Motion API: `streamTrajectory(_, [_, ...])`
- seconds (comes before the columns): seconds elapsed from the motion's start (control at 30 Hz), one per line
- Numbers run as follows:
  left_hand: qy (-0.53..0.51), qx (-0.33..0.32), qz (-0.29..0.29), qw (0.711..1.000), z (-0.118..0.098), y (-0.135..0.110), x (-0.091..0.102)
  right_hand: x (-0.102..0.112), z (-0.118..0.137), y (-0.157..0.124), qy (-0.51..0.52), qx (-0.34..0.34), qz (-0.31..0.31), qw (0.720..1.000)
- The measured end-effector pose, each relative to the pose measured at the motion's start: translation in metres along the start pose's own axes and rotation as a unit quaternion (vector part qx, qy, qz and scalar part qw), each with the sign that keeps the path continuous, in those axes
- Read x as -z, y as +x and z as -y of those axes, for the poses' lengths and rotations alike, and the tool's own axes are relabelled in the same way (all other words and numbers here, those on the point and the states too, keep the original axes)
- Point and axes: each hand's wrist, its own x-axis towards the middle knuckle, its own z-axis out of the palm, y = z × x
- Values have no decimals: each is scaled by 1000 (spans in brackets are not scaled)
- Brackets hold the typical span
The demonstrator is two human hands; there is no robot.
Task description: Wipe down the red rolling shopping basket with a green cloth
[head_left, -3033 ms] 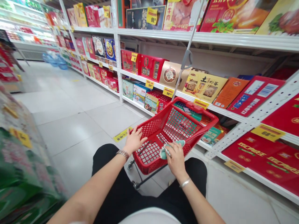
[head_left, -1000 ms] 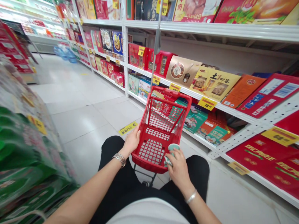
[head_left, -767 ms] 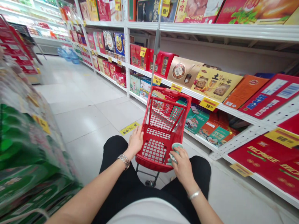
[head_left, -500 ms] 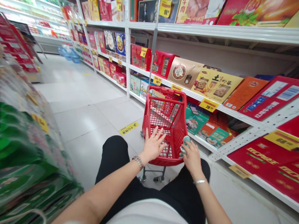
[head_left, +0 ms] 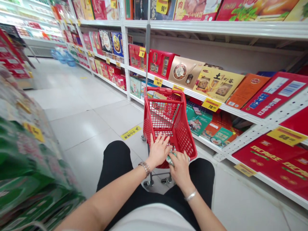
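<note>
A small red shopping cart (head_left: 188, 133) with a lattice basket stands between my knees. My left hand (head_left: 157, 151) is held out flat over the near end of the basket, fingers spread, with a ring and a wristwatch showing. Just to its right, my right hand (head_left: 180, 166) is closed on a crumpled pale green cloth (head_left: 171, 157), most of which lies under the fingers. The cloth is close to the left hand's fingertips; whether it touches them or the basket rim I cannot tell.
White shelves (head_left: 211, 32) of boxed goods run along the right, close to the cart. Green packages (head_left: 26, 179) are stacked at the near left. A yellow floor sticker (head_left: 131, 132) lies left of the cart. Blue water bottles (head_left: 63, 56) stand far down the aisle.
My right hand has moved left with the cloth, from the basket's right rim to beside my left hand. The left hand stays spread; the camera view has shifted slightly.
</note>
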Motion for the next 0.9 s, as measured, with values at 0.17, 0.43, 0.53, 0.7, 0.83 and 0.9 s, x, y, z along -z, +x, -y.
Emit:
streamTrajectory(0.17, [-4, 13, 12, 1000, 3, -8, 5, 18, -30, -6, -31, -34, -9, 999])
streamTrajectory(0.43, [-13, -84, 43, 995, -22, -31, -1, 34, -102, -9, -19, -73, -47, 996])
streamTrajectory(0.53, [-25, -113, 60, 991, -36, -35, -6, 31, -90, -5, -34, -77, -61, 995])
streamTrajectory(0.7, [-56, -138, 91, 985, -39, -16, -5, 12, -33, -11, -35, -44, -61, 997])
streamTrajectory(0.83, [-28, -130, 79, 988, -4, 32, 8, 6, -4, -17, -18, -20, -63, 998])
streamTrajectory(0.9, [10, -80, 59, 995, 23, 59, 15, 8, -4, -19, 1, -5, -46, 999])
